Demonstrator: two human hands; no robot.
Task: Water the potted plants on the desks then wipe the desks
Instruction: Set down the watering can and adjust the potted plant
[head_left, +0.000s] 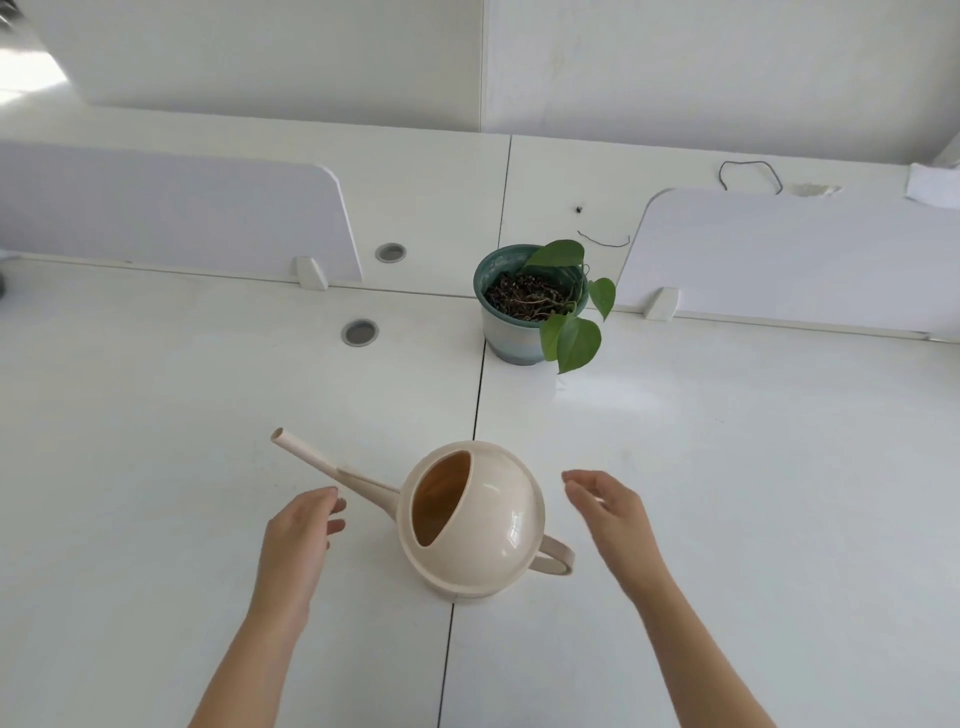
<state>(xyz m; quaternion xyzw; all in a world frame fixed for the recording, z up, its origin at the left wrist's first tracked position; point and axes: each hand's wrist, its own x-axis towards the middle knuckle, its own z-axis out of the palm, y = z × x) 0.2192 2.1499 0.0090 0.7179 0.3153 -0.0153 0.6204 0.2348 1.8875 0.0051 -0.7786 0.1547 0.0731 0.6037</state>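
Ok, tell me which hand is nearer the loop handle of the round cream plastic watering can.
Right. The right hand is close beside the handle; the left hand is across the watering can, by the spout.

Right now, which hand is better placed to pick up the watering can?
Right, probably. The right hand hovers open beside the handle of the watering can; the left hand is by the spout.
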